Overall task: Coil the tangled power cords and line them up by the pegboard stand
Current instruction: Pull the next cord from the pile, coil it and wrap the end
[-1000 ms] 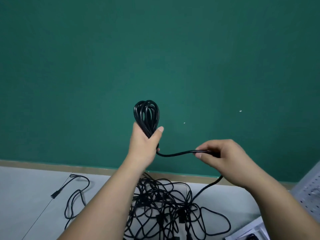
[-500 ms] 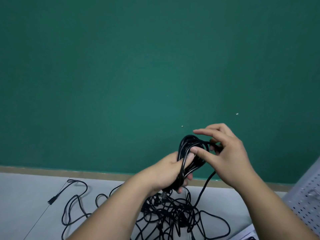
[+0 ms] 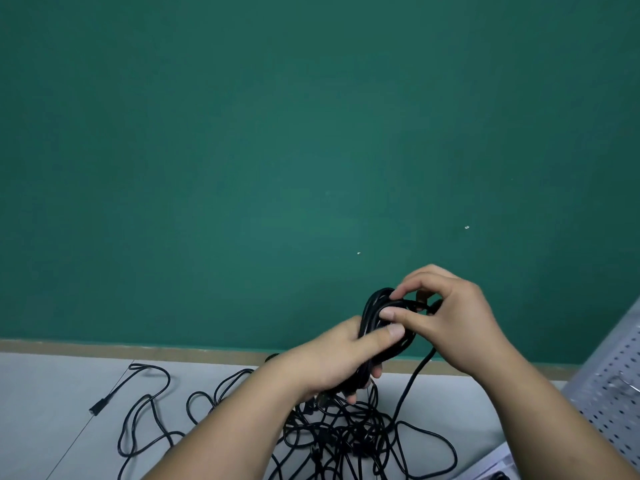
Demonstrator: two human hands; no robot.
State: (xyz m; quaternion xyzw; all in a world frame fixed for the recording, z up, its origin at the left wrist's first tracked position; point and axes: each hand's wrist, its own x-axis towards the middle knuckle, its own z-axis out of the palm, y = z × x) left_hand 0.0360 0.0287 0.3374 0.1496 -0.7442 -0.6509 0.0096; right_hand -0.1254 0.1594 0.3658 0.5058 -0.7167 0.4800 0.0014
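Head camera: the left hand (image 3: 332, 362) was wrapped round the coiled cord (image 3: 370, 308), thumb laid across the front of the loops, fingers curled behind and under it; a firm grip, the bundle held up in front of the green wall (image 3: 277, 150); the right hand (image 3: 450, 317) was tight against the top of the coil, thumb and forefinger pinching a strand at the loops' upper edge, the other fingers curled over it; from under that hand a loose strand (image 3: 412, 379) ran down into the tangled pile (image 3: 346, 434) on the pale grey surface (image 3: 41, 410), directly beneath both hands; more slack looped out to the left, ending in a plug (image 3: 98, 407) lying well apart from the pile; the pegboard stand (image 3: 616, 382), white and perforated, stood at the right edge, apart from the held coil; a tan strip (image 3: 138, 349) ran along the foot of the wall.
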